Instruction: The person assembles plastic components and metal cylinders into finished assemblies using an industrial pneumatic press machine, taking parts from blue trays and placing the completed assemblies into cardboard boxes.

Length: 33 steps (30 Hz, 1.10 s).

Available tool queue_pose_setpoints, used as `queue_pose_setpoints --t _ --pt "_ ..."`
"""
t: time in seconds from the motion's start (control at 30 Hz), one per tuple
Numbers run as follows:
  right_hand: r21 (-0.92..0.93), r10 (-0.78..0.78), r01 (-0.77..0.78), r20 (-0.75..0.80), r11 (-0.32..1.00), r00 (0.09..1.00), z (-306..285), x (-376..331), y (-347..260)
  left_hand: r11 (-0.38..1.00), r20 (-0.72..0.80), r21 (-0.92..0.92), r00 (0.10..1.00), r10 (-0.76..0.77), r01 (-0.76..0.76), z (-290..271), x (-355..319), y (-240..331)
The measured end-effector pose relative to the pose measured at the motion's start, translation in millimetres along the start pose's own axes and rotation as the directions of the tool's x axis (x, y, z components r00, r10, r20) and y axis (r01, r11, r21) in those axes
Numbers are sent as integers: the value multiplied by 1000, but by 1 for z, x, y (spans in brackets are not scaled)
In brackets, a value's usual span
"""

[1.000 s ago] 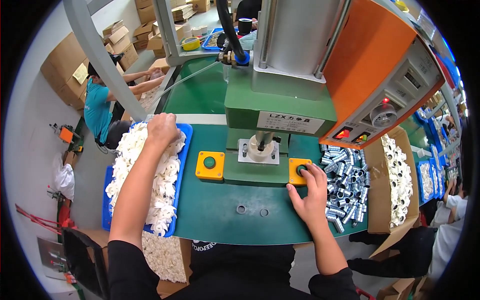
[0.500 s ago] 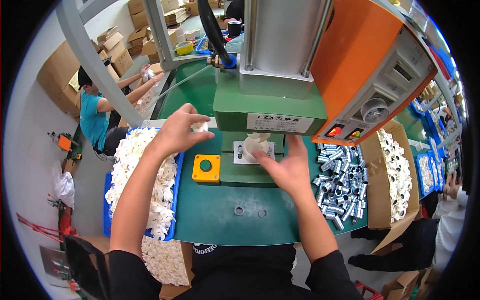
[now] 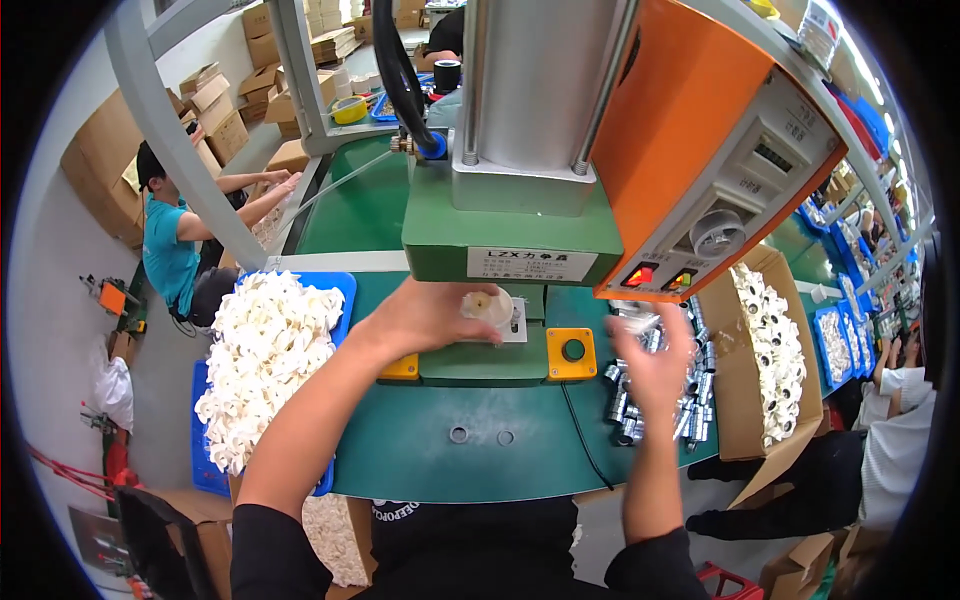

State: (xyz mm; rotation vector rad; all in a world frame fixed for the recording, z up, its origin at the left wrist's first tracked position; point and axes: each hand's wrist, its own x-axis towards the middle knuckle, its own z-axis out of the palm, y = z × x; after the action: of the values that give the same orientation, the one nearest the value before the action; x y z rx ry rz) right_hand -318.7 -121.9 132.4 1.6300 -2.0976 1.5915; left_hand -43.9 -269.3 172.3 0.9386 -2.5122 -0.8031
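Left hand [image 3: 425,318] grip clamped on white plastic part [image 3: 487,305] at press fixture [image 3: 505,325]; right hand [image 3: 655,365] grip pinching metal sleeve [image 3: 632,318].

Your green worktop [image 3: 480,465] has the green press [image 3: 510,235] sitting on it, a blue tray [image 3: 205,465] heaped with white plastic parts [image 3: 265,350] on your left, a pile of shiny metal fittings [image 3: 690,395] on your right, and two yellow button boxes [image 3: 571,353] up front.

White plastic fitting [image 3: 487,305] upright on press fixture, left hand [image 3: 425,318] holding.
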Motion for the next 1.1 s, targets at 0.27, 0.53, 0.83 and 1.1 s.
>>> queue_pose_setpoints --t 0.27,0.53,0.83,1.1 --pt "-498 73 -305 -433 811 899 -238 36 142 998 -21 -61 999 30 -31 16 3 4" --pt "-364 -176 116 -137 924 975 -107 -39 50 968 -92 144 971 219 -204 16 -9 -9" --pt "46 -286 316 562 947 776 24 -130 -33 885 -261 419 907 330 -202 -5 -52 -15" --pt "278 -303 214 334 936 892 33 -102 -47 897 -235 438 957 172 -54 -11 -96 -22"
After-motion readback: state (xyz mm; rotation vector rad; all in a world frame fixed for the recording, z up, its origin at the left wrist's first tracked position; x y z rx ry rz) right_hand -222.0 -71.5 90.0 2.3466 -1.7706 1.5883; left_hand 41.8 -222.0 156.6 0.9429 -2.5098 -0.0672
